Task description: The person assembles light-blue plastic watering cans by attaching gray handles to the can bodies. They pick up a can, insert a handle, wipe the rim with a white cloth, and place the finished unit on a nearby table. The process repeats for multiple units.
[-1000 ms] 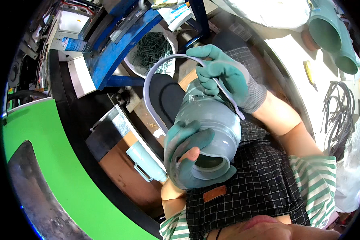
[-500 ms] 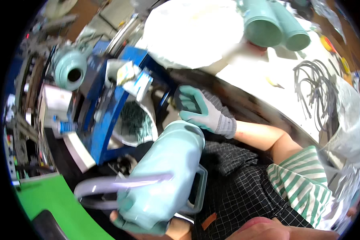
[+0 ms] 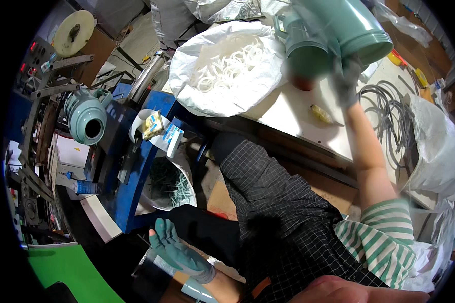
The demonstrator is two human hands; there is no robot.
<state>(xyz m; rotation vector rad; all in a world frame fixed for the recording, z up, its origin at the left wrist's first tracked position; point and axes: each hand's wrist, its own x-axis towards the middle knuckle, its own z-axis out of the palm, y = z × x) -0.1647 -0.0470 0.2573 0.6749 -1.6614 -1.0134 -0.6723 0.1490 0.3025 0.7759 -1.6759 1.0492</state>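
My left hand (image 3: 179, 252), in a grey-green glove, is low at the left, palm up with its fingers stretched out and nothing in it. Part of a light-green object (image 3: 197, 291) shows beneath that forearm. My right hand (image 3: 346, 78), gloved and blurred, reaches to the table at the upper right. It grips a large green plastic jug body (image 3: 356, 30) near its rim; the fingers are smeared and partly hidden. Just left of it stands a second green jug body (image 3: 306, 53) with a side handle, its dark mouth toward me.
A white bag (image 3: 187, 96) holding white rings lies open on the table (image 3: 288, 108). Grey cable (image 3: 389, 121) is coiled at the right. A blue frame (image 3: 141, 166) and a bin (image 3: 191, 189) of green scraps stand left of my legs. Another green jug (image 3: 86, 118) is farther left.
The light-green jug has left my left hand, which now lies open. My right hand has moved from beside that jug up to the jug bodies on the table. The view has shifted.
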